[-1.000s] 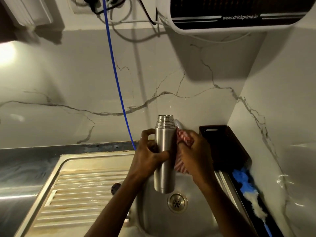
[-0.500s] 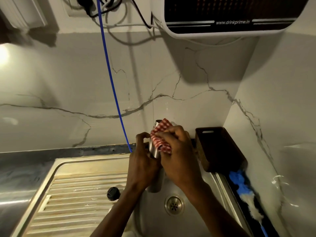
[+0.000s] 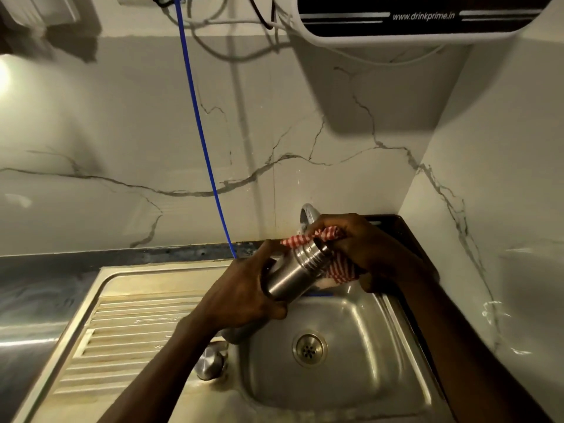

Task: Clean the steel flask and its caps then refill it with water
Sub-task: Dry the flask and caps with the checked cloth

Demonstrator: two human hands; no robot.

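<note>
A cap lies on the sink edge, off the flask. The left hand is clamped around the tilted flask body over the basin. The right hand is closed on a cloth, pressing it against the open neck. Judged status: wiping is in progress; refilling and capping remain.

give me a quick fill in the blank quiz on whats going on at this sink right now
1. The left hand grips the steel ____ over the sink.
2. The right hand presses a red-and-white checked ____ against its threaded neck.
3. A thin ____-coloured tube runs down the marble wall.
4. The flask is held ____, not upright.

Answers: flask; cloth; blue; tilted
</note>
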